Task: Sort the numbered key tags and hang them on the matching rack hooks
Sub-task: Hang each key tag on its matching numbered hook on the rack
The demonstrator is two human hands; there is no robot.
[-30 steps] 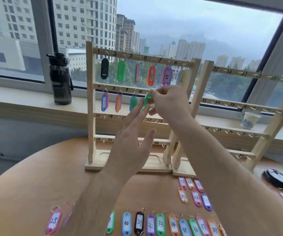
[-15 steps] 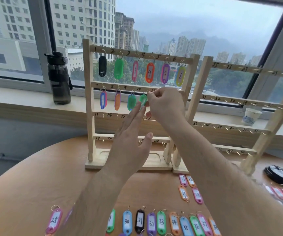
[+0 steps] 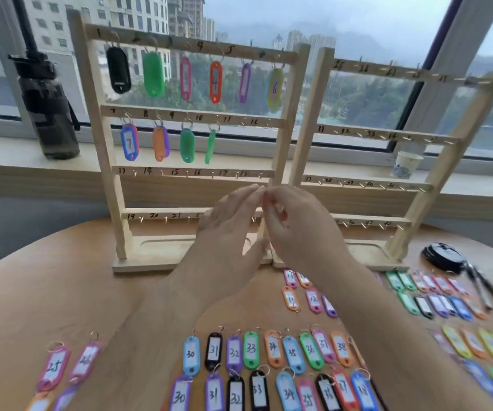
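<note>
The left wooden rack (image 3: 192, 114) carries tags on hooks 1 to 6 on its top rail and on hooks 7 to 10 on the second rail. A green tag (image 3: 210, 146) hangs edge-on from hook 10. The right rack (image 3: 387, 134) has bare hooks numbered from 25 up. My left hand (image 3: 227, 229) is in front of the left rack's lower rails with straight fingers and holds nothing. My right hand (image 3: 298, 229) is beside it, fingers loosely curled, fingertips near the left hand's, with no tag visible in it. Tags 11 and 12 (image 3: 313, 301) lie below the rack bases.
Two rows of tags numbered 30 to 38 (image 3: 251, 350) lie near the front edge, tags 25 and 26 (image 3: 54, 366) at the left, several coloured tags (image 3: 435, 304) at the right. A dark bottle (image 3: 48, 105) and paper cup (image 3: 407, 164) stand on the sill. A black round object (image 3: 444, 256) and pens (image 3: 488, 295) lie far right.
Both hands have come down from the second rail to the lower rails. The green tag that my right hand held at hook 10 now hangs there free.
</note>
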